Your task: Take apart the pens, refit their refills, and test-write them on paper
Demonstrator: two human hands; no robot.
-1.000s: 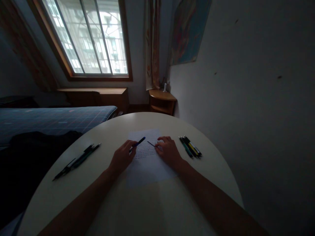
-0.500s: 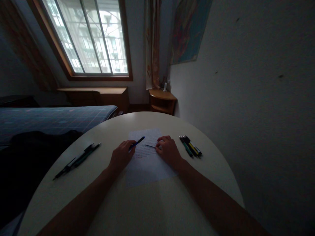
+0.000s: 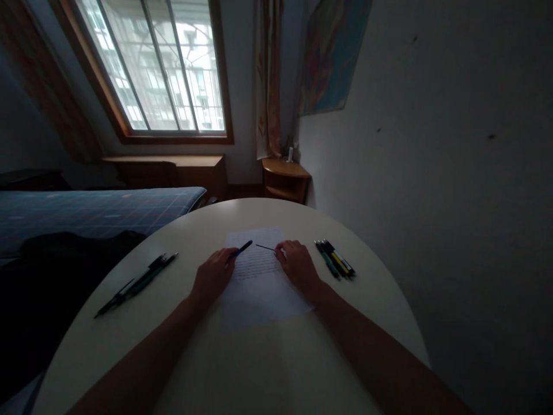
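My left hand is closed on a dark blue pen, which points up and right over the sheet of paper. My right hand pinches a thin dark pen refill. The refill's free end points left, toward the pen, with a small gap between the two. Lines of writing cover the upper part of the paper; its lower part looks blank. Both hands are at the sheet's sides, and the fingers partly hide what they grip.
Several dark pens lie on the round white table at the left. To the right is another group of pens, close to my right hand. A bed stands beyond the table's left edge, and a wall is at the right.
The refill in my right hand has swung: its free end is higher now and it slopes down to the right. My left hand and the pen have barely moved.
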